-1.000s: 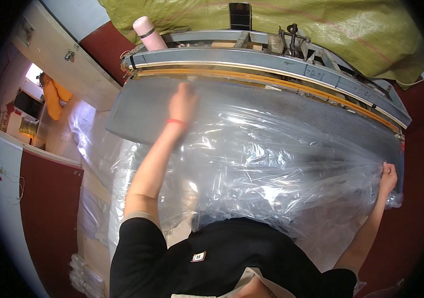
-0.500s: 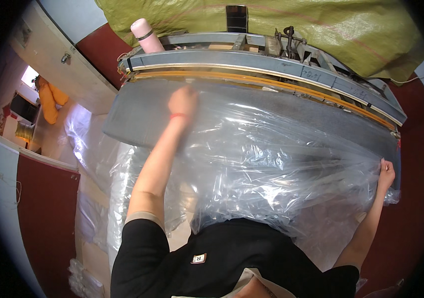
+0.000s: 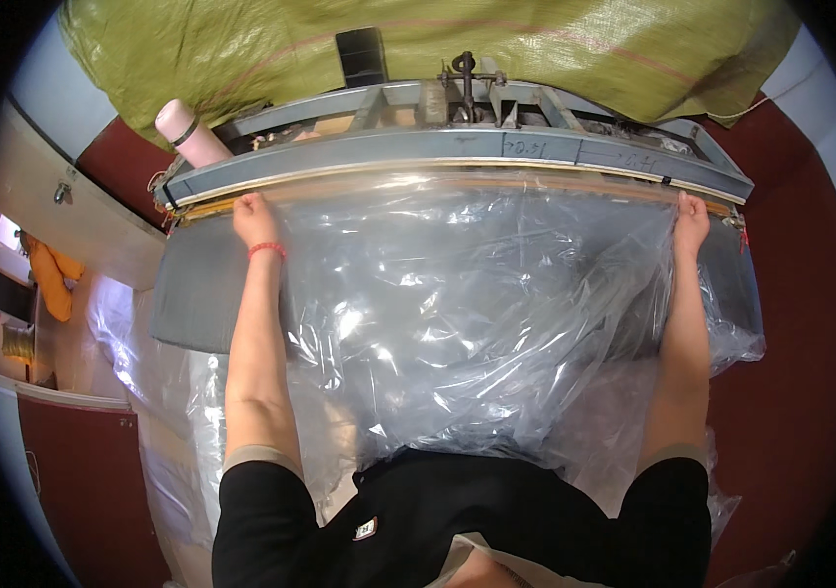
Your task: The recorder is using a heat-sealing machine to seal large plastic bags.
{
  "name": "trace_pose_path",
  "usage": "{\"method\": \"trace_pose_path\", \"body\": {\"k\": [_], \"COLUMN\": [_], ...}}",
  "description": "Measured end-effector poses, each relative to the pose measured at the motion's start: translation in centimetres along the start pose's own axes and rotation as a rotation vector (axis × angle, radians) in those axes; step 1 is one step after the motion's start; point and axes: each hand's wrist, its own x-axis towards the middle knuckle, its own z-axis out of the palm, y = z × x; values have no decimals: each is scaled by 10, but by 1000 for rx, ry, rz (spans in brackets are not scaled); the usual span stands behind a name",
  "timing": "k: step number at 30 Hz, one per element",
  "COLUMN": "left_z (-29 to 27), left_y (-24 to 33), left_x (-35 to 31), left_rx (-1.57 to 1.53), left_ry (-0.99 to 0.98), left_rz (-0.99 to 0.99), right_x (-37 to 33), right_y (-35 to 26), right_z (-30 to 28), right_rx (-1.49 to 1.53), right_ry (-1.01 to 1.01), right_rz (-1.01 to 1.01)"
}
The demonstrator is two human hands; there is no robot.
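A sheet of clear plastic film (image 3: 437,294) is stretched between my two hands over a grey padded surface (image 3: 207,279). My left hand (image 3: 255,221) is closed on the film's far left corner, with a red bracelet on the wrist. At the far right corner, my right hand (image 3: 691,221) pinches the same film. The far edge of the film lies along a long grey metal bar (image 3: 418,149) with a pale strip and orange bands on its near side. Toward me the film hangs down in creases to my black shirt.
A pink bottle (image 3: 191,133) leans at the bar's left end. Behind stand a metal clamp screw (image 3: 465,88) and a yellow-green woven sheet (image 3: 555,39). More plastic film (image 3: 207,431) lies at the left, near an open door (image 3: 75,176).
My left hand has closed on the film's corner. My right hand has moved up and away from me to the bar, drawing the film's far edge level along it. The view has shifted right.
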Motion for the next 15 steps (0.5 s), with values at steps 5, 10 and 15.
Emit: {"method": "trace_pose_path", "body": {"k": [5, 10, 15], "left_z": [3, 2, -11], "left_y": [-4, 4, 6], "left_x": [-1, 5, 11], "left_rx": [-138, 53, -305], "left_ry": [-21, 173, 1], "left_rz": [-85, -66, -414], "right_x": [0, 5, -8], "right_y": [-4, -22, -42], "right_z": [4, -6, -4], "right_rx": [-23, 38, 96], "right_ry": [64, 57, 33], "right_rz": [55, 149, 128]}}
